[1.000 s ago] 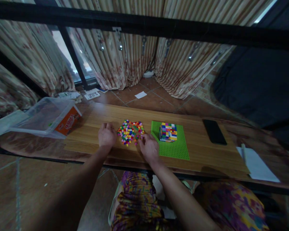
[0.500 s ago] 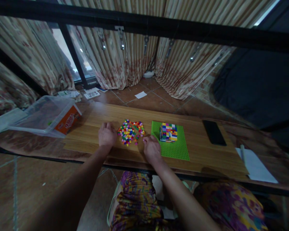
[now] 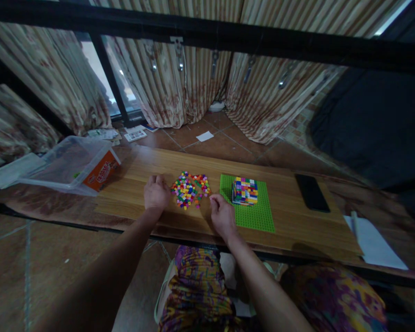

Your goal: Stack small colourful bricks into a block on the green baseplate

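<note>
A pile of small coloured bricks (image 3: 190,189) lies on the wooden tabletop (image 3: 290,221). My left hand (image 3: 156,193) rests on the wood just left of the pile, fingers curled, touching its edge. My right hand (image 3: 222,213) hovers between the pile and a green baseplate (image 3: 259,214), fingers pinched together; whatever they hold is too small to make out. On the baseplate stands a multicoloured brick block (image 3: 245,190).
A clear plastic box (image 3: 72,166) with an orange label lies at the table's left end. A black phone (image 3: 311,192) lies right of the baseplate, white paper with a pen (image 3: 373,237) at the far right. Curtains and tiled floor lie beyond.
My right hand has drawn back from the pile's right edge toward the baseplate's near corner, fingers pinched. The left hand has stayed beside the pile.
</note>
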A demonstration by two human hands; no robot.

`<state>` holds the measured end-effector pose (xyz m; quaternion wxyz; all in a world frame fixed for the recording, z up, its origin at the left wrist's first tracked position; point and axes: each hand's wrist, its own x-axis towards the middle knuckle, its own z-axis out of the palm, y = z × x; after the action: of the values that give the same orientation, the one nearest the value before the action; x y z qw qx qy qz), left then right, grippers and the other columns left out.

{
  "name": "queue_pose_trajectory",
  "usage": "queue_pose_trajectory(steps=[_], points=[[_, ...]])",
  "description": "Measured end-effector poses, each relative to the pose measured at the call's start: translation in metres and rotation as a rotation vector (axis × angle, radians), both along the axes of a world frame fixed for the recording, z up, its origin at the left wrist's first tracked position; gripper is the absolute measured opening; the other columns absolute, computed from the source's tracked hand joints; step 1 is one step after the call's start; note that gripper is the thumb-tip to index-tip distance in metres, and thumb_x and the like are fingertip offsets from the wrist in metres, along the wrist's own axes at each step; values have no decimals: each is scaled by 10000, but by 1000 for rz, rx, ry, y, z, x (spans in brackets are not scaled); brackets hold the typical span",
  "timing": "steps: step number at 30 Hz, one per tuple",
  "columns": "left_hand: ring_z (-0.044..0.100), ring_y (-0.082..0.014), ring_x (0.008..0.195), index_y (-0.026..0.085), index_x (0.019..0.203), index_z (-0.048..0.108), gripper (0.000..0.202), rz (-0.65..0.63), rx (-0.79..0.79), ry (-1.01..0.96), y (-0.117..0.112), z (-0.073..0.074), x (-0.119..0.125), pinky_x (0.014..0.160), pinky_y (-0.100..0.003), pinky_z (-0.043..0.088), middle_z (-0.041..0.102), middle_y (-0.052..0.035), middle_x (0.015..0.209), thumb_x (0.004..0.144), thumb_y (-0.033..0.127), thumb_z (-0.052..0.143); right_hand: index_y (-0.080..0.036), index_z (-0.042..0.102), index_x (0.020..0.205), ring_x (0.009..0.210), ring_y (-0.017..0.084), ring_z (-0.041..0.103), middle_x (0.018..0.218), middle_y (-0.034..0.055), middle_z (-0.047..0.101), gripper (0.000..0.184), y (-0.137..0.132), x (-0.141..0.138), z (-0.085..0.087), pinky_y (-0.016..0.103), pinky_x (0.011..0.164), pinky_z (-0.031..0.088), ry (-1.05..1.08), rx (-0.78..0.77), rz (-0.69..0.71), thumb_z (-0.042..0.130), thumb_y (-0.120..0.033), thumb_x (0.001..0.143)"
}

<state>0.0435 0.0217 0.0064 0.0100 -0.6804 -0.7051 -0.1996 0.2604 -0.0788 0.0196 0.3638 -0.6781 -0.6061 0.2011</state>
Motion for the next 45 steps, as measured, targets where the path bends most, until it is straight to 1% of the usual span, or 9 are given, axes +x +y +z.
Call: queue_pose_trajectory(steps=[7,11,14,18,21,27,32,38,45], points=[[621,-287,976,144,1048,667,291,7,5,-12,-1,1,1,832,-369,474,639,-150,1042,872,169,436,-239,713,1001,859,192,695,982,55,764,254,15,-6,14,263,741,440,-267,-173,118,461,-230,965],[614,-291,1003,148,1038,670,289,6,-9,-20,-1,2,1,853,-372,472,639,-152,1039,873,167,432,-245,723,1045,895,199,702,1027,53,767,243,21,-6,18,274,767,455,-264,-209,122,502,-238,947],[613,-291,1010,147,1046,668,295,9,-22,-20,-1,3,2,856,-372,471,640,-156,1051,868,160,433,-244,712,1076,886,188,704,1032,41,770,223,20,-3,13,277,791,473,-129,-159,104,549,-250,923],[619,-290,990,145,1024,669,285,9,-26,-4,0,3,1,841,-370,473,640,-157,1043,873,173,429,-222,730,925,855,190,703,964,40,775,165,12,4,5,304,812,506,215,-38,94,585,-287,877],[617,-294,994,142,1031,665,286,7,-24,3,0,2,1,838,-375,473,641,-161,1045,871,180,430,-208,724,854,793,192,697,875,35,770,157,2,9,2,314,761,532,441,-10,67,618,-321,826],[617,-297,997,136,1077,664,323,16,-9,-9,2,0,1,852,-381,471,642,-168,1073,878,190,415,-204,723,860,722,193,703,823,38,763,205,-17,24,6,345,711,579,663,-32,-56,689,-360,732],[614,-296,1001,131,1068,670,333,15,-6,-21,2,0,1,864,-386,472,640,-172,1082,889,203,399,-202,723,856,779,212,737,821,49,751,234,-29,44,17,361,719,606,760,-25,-140,712,-398,728],[616,-299,1010,139,1049,664,320,5,4,-1,3,0,0,849,-379,477,652,-167,1068,884,203,397,-192,741,897,774,189,718,984,80,719,277,-31,78,30,339,694,600,585,126,-198,703,-441,780],[616,-301,1001,151,999,666,292,12,-3,-2,4,-2,-1,846,-384,479,651,-165,1040,881,208,405,-215,757,852,811,213,674,873,64,751,195,-6,110,37,364,769,529,68,281,-192,626,-360,853]])
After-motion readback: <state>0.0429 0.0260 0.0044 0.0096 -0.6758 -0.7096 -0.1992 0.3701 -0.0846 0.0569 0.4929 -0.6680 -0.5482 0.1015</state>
